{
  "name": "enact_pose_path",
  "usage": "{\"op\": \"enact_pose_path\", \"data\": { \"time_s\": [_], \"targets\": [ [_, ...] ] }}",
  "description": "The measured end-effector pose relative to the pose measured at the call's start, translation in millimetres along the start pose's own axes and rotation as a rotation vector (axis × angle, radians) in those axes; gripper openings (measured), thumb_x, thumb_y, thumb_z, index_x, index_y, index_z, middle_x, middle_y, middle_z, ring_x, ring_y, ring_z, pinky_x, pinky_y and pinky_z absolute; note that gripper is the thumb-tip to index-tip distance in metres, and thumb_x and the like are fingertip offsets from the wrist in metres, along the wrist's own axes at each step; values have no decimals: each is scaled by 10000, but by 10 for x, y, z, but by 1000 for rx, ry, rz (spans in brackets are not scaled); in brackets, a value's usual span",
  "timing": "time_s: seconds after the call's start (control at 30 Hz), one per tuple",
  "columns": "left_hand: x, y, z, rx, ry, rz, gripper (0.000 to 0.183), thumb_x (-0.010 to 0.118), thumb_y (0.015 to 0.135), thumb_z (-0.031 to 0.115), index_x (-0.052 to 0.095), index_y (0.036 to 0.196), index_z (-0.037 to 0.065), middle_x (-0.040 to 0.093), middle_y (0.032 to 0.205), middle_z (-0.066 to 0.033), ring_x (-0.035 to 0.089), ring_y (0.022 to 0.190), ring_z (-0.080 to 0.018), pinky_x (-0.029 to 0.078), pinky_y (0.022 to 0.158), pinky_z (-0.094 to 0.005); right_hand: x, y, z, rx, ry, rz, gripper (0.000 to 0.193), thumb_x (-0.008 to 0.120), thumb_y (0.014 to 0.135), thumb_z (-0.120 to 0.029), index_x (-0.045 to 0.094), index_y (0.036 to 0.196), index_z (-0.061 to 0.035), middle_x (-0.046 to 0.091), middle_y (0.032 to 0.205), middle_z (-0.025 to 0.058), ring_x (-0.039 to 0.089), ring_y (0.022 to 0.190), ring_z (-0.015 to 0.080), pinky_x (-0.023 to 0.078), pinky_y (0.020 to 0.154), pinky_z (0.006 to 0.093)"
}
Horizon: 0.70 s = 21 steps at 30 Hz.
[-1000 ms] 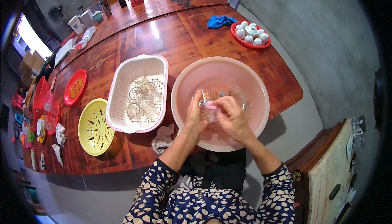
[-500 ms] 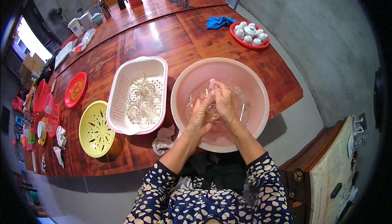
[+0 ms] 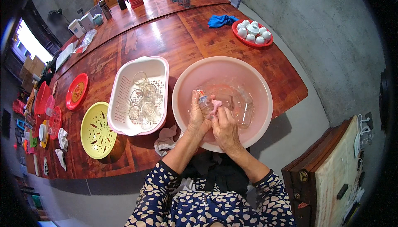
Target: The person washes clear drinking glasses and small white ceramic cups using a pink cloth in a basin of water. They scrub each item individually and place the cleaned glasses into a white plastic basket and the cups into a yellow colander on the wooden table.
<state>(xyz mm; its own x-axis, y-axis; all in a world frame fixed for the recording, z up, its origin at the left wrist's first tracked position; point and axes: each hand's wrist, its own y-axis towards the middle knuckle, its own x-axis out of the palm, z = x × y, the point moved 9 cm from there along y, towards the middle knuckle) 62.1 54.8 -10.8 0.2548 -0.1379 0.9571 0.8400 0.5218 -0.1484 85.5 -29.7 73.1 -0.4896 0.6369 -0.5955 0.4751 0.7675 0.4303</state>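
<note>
A clear glass — cradled against the left fingers.

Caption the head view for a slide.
Over a pink basin, the left hand holds a clear glass and the right hand a pink cloth.

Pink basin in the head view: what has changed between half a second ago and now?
The person's right grip has drawn back toward the body, bringing the pink cloth with it. The left grip has shifted slightly left with the glass it holds. Neither has visibly let go. The white basket, yellow colander and white cups stayed put.
</note>
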Motion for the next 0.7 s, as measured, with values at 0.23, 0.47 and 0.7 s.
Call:
{"op": "enact_pose_path", "data": {
  "time_s": [0.23, 0.47, 0.7],
  "targets": [
    [115, -56, -154, 8, 23, 206, 725, 364, 870, 686, 568, 1030, 9, 624, 883, -90, 601, 882, -214, 516, 854, -319, -221, 8, -203, -245, -167, 226, 390, 632, 763, 20, 562, 1143, 75, 529, 1065, 174, 568, 926, 303, 501, 792, 380],
    [-192, -81, -230, -104, 111, 279, 772, 320, 851, 729, 574, 1000, 15, 620, 830, -91, 611, 816, -222, 538, 779, -392, -119, -114, -312, -512, -181, -46, 250, 651, 749, 0, 618, 993, 45, 552, 992, 178, 592, 836, 289, 507, 722, 367],
    [-68, -33, 130, 67, 369, 304, 602, 465, 857, 647, 542, 1024, 73, 603, 889, -107, 611, 822, -221, 547, 712, -367, 344, -60, 570, -215, -258, -610, 171, 547, 786, -22, 604, 935, 39, 537, 1019, 236, 605, 780, 387, 519, 689, 424]
  ]
}}
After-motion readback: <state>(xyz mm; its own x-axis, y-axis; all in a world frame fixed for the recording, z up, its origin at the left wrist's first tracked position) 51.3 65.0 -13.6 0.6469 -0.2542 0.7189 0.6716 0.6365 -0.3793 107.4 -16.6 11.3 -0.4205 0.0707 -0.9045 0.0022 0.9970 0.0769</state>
